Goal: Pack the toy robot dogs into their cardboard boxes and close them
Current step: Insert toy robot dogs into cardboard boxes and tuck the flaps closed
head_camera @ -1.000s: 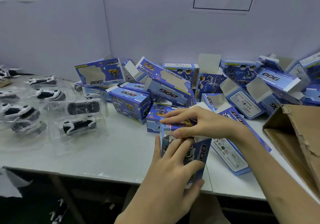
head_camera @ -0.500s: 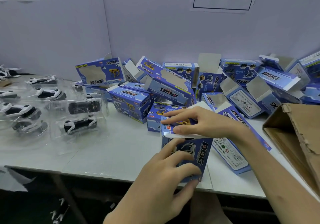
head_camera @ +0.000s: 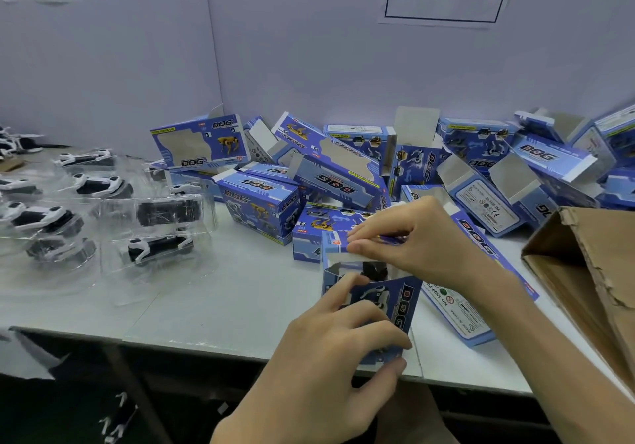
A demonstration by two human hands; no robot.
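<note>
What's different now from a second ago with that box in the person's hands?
The left hand slid down the front of the blue box and now grips its lower part, uncovering the open top, where something dark shows inside. The right hand still pinches the top flap. The pile of boxes and the toy dogs in clear trays have not moved.

Open table (head_camera: 247, 306) surface is found between the blister-packed dogs (head_camera: 159, 247) at left and the upright box (head_camera: 402, 306) at the near edge. Passage toward the wall (head_camera: 309, 65) is blocked by the heap of blue boxes (head_camera: 336, 175). The right side is closed by a brown carton (head_camera: 591, 271); a flat box (head_camera: 453, 309) lies just beside the upright box, right.
</note>
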